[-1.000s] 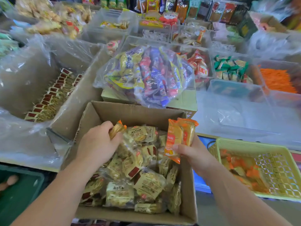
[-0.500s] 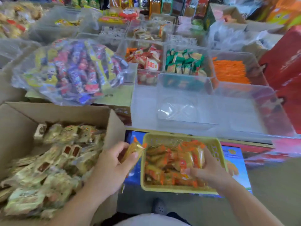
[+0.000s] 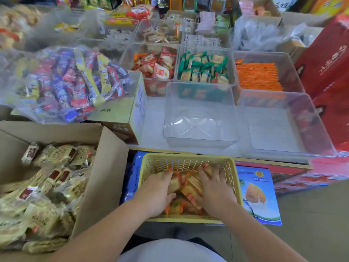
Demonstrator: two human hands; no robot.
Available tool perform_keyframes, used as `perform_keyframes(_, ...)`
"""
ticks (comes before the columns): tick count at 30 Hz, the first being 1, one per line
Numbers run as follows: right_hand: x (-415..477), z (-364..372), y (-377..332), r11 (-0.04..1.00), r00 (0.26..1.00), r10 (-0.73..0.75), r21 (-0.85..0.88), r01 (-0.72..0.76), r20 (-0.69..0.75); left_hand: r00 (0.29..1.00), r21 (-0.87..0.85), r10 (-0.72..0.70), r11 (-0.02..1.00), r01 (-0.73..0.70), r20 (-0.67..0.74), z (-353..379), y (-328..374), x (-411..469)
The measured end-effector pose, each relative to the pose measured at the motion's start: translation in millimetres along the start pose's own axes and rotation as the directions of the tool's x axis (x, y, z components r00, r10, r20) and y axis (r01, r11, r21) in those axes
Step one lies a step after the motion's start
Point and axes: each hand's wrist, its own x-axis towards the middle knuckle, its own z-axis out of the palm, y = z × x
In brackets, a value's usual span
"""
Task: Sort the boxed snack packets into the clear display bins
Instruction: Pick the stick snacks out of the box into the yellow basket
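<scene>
A yellow plastic basket sits in front of me on a blue box, holding orange snack packets. Both my hands are down inside it. My left hand has fingers and thumb curled round a packet in the pile. With fingers spread and straight, my right hand rests on the packets. At the left stands an open cardboard box full of gold-wrapped packets. Beyond the basket are two empty clear bins, one straight ahead and another to its right.
Behind the empty bins, clear bins hold red-white packets, green packets and orange sticks. A big clear bag of mixed bars lies on a carton. Red cartons rise at the right.
My view swung right from the cardboard box to the basket. Both hands carried orange packets from the box and went down into the basket.
</scene>
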Motion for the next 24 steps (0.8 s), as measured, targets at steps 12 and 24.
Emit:
perform_keyframes(12,-21.5,-56.0,-107.7,0.859,0.896,-0.285,0.323,0.396,-0.341,0.787,-0.106,-0.149,0.989,0.107,-0.599,-74.1,-116.4,-124.9)
perform_keyframes(24,-59.6,-39.6,-342.8,0.740,0.889,-0.457,0.567,0.362,0.029,0.870,0.070,-0.488,0.872,0.484,0.068,-120.8,-390.2,-177.7)
